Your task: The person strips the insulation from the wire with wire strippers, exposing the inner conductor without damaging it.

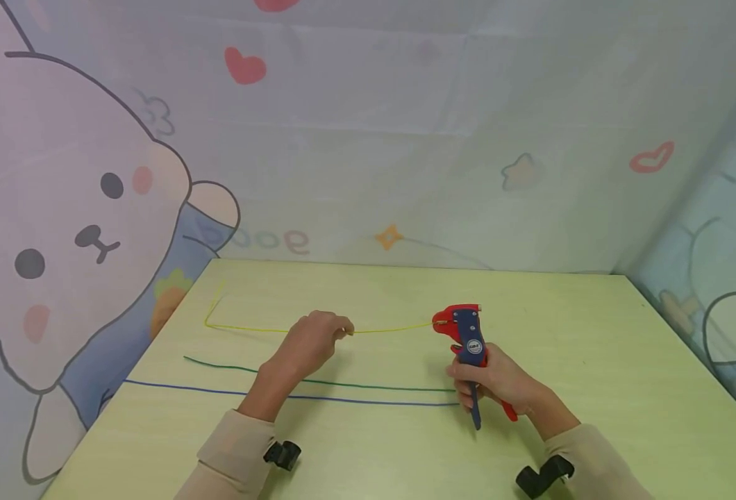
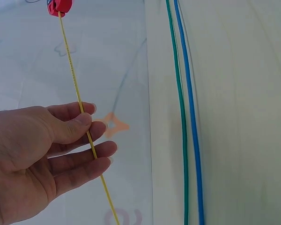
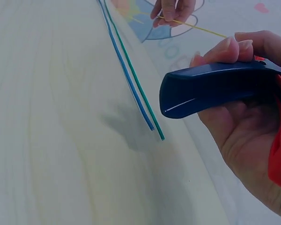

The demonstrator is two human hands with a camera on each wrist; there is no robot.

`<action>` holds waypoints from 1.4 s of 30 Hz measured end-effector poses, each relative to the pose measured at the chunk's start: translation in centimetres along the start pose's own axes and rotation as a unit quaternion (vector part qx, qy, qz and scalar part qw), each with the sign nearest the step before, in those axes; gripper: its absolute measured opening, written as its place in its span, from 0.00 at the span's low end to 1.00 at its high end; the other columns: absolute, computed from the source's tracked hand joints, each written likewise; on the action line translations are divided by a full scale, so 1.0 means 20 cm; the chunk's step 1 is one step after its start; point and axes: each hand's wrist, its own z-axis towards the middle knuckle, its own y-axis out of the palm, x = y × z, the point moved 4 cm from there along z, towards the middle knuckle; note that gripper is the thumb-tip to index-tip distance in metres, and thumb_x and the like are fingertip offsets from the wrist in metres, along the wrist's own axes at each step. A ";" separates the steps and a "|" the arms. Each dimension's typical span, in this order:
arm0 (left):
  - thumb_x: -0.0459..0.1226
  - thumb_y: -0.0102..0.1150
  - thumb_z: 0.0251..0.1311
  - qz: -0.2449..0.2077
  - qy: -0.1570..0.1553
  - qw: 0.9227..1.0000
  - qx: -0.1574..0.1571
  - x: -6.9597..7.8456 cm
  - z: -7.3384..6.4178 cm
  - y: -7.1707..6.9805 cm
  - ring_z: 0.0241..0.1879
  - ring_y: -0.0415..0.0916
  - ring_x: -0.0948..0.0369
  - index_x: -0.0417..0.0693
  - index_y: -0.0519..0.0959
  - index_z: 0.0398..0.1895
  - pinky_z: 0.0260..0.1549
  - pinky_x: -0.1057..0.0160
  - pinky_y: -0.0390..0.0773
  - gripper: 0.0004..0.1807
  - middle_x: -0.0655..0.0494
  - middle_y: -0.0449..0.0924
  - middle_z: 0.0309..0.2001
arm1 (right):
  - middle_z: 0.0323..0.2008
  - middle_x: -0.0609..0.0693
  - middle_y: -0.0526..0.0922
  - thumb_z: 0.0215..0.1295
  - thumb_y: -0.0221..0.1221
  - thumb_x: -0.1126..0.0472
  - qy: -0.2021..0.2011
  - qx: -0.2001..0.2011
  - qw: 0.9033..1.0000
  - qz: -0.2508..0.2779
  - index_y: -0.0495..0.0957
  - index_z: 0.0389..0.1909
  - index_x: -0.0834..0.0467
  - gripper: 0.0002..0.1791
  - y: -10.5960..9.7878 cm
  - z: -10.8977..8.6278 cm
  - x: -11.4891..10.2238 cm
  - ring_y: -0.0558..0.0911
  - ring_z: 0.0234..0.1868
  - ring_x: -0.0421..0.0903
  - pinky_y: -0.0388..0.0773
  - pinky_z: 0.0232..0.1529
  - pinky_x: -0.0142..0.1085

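Observation:
My left hand [image 1: 308, 342] pinches a thin yellow wire [image 1: 396, 329] between thumb and fingers, partway along its length. In the left wrist view the thumb [image 2: 77, 126] presses the wire against the fingers. The yellow wire's right end reaches into the red head of a red and dark-blue wire stripper [image 1: 468, 330]. My right hand [image 1: 499, 375] grips that stripper round its handles, head up, above the table. Up close, the dark-blue handle [image 3: 206, 91] shows in the right wrist view, while the head is out of sight there. Left of my left hand the yellow wire runs on to a bend.
On the pale wooden table [image 1: 393, 458] a green wire [image 1: 374, 386] and a blue wire [image 1: 368, 401] lie nearly parallel, nearer to me than the yellow one. Behind the table's back edge hangs a printed backdrop [image 1: 374, 173], which continues along the left and right sides.

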 end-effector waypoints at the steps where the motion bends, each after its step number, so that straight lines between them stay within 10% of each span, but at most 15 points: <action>1: 0.26 0.62 0.64 -0.001 0.000 1.000 0.001 0.00 0.00 0.00 0.39 0.83 0.54 0.46 0.87 0.43 0.38 0.56 0.81 0.10 0.53 0.86 0.37 | 0.22 0.50 0.75 0.75 0.55 0.62 -0.002 0.001 1.000 0.002 0.70 0.36 0.64 0.09 0.00 0.00 0.00 0.79 0.23 0.48 0.81 0.31 0.42; 8: 0.26 0.61 0.64 -0.008 0.009 1.000 -0.003 0.01 0.00 0.00 0.38 0.83 0.55 0.45 0.86 0.42 0.35 0.57 0.81 0.09 0.53 0.86 0.38 | 0.16 0.44 0.64 0.74 0.55 0.62 -0.014 0.035 0.998 0.041 0.67 0.30 0.59 0.12 -0.01 0.00 -0.01 0.66 0.15 0.40 0.71 0.20 0.34; 20: 0.27 0.61 0.65 0.007 -0.008 1.000 -0.027 -0.02 -0.01 0.01 0.42 0.83 0.51 0.45 0.86 0.45 0.35 0.56 0.81 0.10 0.51 0.86 0.43 | 0.25 0.49 0.73 0.73 0.50 0.71 -0.041 -0.014 0.998 0.048 0.68 0.38 0.61 0.03 -0.04 -0.02 -0.07 0.78 0.26 0.45 0.80 0.34 0.39; 30: 0.27 0.60 0.66 0.022 -0.017 0.996 -0.082 -0.03 -0.01 0.15 0.35 0.75 0.56 0.45 0.85 0.41 0.36 0.56 0.78 0.07 0.52 0.84 0.39 | 0.29 0.53 0.78 0.72 0.53 0.70 -0.042 -0.014 0.998 0.047 0.68 0.43 0.66 0.04 -0.03 -0.02 -0.07 0.81 0.32 0.49 0.81 0.41 0.43; 42: 0.21 0.54 0.62 0.064 -0.022 0.994 -0.085 0.00 0.02 0.20 0.21 0.48 0.63 0.50 0.71 0.17 0.20 0.64 0.51 0.19 0.61 0.53 0.20 | 0.31 0.54 0.79 0.72 0.54 0.69 -0.027 -0.011 0.998 0.058 0.68 0.45 0.65 0.06 -0.06 -0.03 -0.05 0.82 0.34 0.50 0.80 0.45 0.44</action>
